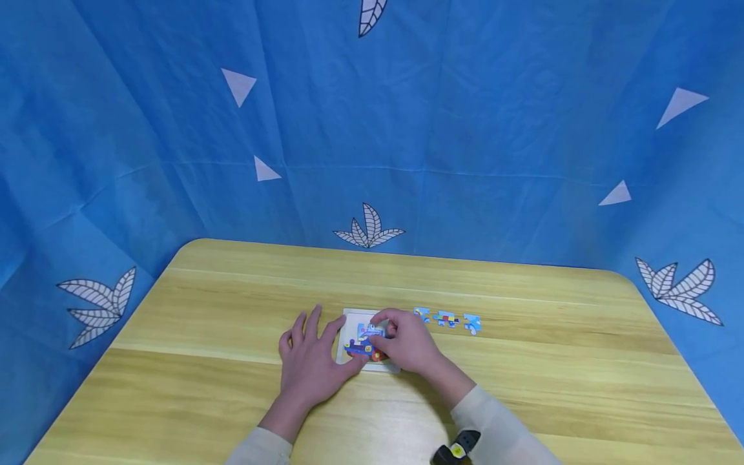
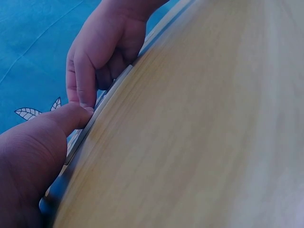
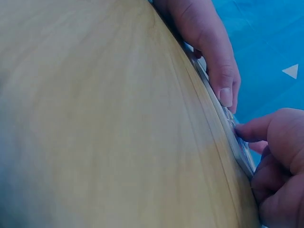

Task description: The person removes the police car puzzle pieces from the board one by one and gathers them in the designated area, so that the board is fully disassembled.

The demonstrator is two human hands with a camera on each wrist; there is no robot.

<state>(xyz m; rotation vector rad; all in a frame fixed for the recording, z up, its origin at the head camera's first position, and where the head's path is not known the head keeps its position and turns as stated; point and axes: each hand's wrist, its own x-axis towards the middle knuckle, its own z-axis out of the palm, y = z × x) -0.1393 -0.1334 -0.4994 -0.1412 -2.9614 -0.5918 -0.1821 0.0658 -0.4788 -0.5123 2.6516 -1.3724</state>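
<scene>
A jigsaw puzzle board (image 1: 341,349) with a light frame lies on the table, partly filled with pieces that picture a blue and red vehicle. My left hand (image 1: 314,371) has its fingers spread at the board's left side, the thumb on its lower part. Above the picture, my right hand (image 1: 411,345) pinches a puzzle piece (image 1: 372,329) between thumb and index finger, low against the board; its other fingers are curled in. Both hands (image 2: 107,42) (image 3: 221,57) meet at the board's edge in the wrist views, where the piece itself is mostly hidden.
Three loose puzzle pieces (image 1: 446,318) lie in a row right of the board. The wooden table (image 1: 552,361) ends at a blue curtain (image 1: 494,129) with leaf and triangle prints. A black strap device (image 1: 457,449) is on the right wrist.
</scene>
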